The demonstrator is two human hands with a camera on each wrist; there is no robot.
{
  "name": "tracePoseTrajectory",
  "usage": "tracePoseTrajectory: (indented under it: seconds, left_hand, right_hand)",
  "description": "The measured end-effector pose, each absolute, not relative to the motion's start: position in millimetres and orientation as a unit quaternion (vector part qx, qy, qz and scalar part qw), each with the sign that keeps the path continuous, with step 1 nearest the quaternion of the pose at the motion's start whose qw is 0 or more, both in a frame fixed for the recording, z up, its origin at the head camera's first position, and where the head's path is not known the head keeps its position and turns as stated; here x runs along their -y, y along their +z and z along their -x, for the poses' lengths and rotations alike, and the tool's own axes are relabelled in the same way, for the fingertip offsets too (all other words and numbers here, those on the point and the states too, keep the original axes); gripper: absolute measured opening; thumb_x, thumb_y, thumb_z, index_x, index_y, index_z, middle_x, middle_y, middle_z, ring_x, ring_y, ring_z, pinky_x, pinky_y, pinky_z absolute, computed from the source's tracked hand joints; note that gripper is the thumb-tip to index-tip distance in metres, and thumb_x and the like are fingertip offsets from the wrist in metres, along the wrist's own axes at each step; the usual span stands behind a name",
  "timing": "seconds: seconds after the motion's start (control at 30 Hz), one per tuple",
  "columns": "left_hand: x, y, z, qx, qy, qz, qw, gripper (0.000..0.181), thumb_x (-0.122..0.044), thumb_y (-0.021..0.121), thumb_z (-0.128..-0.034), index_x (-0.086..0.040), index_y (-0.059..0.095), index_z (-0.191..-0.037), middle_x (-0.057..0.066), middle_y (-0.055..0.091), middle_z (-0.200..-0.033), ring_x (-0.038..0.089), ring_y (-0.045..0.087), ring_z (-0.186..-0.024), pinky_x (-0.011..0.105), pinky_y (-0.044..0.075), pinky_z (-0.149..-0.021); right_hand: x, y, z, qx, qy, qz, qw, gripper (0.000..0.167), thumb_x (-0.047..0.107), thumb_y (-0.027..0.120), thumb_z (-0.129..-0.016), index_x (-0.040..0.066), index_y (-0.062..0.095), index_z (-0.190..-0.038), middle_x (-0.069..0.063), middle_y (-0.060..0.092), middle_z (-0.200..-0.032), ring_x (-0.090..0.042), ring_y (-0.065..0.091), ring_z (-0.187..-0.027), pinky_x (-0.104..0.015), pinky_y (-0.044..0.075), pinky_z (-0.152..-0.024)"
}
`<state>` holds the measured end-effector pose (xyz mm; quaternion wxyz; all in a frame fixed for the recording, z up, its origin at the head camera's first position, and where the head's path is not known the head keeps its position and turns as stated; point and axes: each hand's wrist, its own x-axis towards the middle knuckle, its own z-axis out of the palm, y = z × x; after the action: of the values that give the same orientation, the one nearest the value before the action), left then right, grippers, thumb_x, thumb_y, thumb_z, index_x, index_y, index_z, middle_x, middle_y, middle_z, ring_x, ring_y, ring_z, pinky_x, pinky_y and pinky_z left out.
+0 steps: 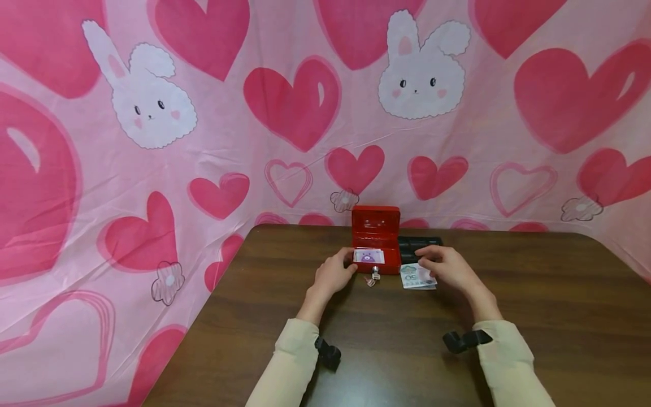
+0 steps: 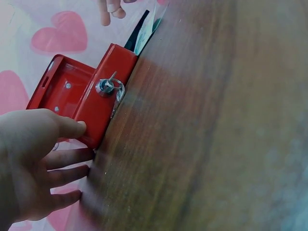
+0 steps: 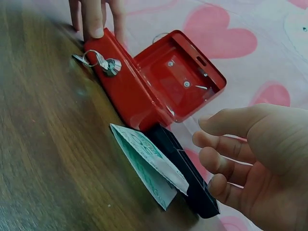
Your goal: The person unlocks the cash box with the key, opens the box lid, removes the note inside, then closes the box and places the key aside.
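A small red cash box (image 1: 390,261) stands with its lid (image 1: 375,223) raised at the back. Inside it, on the left, lies paper with a purple bear picture (image 1: 369,256). A ring of keys (image 2: 117,90) hangs from the front lock. My left hand (image 1: 333,273) holds the box's left end, thumb on the front wall and the other fingers around the side. To the right of the box lies a folded green banknote (image 3: 150,163) marked 50. Above it my right hand (image 1: 450,270) hovers, its fingers loosely bent and nothing between them.
A black tray (image 1: 407,249) with compartments lies against the box's right side, behind the banknote. All of this sits near the far edge of a brown wooden table (image 1: 386,345). A pink cloth (image 1: 300,34) with hearts and rabbits hangs behind.
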<state>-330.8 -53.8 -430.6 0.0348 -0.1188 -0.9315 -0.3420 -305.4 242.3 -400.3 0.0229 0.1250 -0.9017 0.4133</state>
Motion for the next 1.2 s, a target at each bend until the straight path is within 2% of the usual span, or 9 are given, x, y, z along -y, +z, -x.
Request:
tracePoseTrajectory:
  seconds: [0.13, 0.63, 1.2]
  left_hand:
    - [53, -430, 331, 0.931, -0.344, 0.113, 0.033, 0.046, -0.028, 0.061, -0.0976, -0.021, 0.052, -0.142, 0.005, 0.065, -0.134, 0.026, 0.061, -0.121, 0.055, 0.046, -0.102]
    - [55, -431, 330, 0.928, -0.353, 0.117, 0.033, 0.046, -0.028, 0.062, -0.0974, -0.02, 0.053, -0.142, 0.005, 0.064, -0.135, 0.026, 0.061, -0.122, 0.056, 0.046, -0.102]
    - [55, -432, 331, 0.931, -0.346, 0.114, 0.035, 0.05, -0.035, 0.064, -0.0951, -0.022, 0.053, -0.142, 0.004, 0.063, -0.137, 0.026, 0.06, -0.123, 0.056, 0.046, -0.102]
  right_hand:
    - [-238, -400, 306, 0.906, 0.405, -0.122, 0.019, 0.035, 0.02, 0.062, -0.098, -0.001, 0.063, -0.126, -0.018, 0.068, -0.1, -0.023, 0.058, -0.07, -0.029, 0.05, -0.059]
    - [-224, -398, 305, 0.906, 0.408, -0.109, 0.025, 0.037, 0.024, 0.061, -0.099, 0.003, 0.063, -0.129, -0.021, 0.066, -0.119, -0.024, 0.06, -0.075, -0.032, 0.051, -0.065]
    - [-213, -402, 306, 0.905, 0.411, -0.109, 0.02, 0.035, 0.025, 0.061, -0.099, 0.007, 0.063, -0.129, -0.02, 0.066, -0.123, -0.022, 0.06, -0.076, -0.032, 0.053, -0.069]
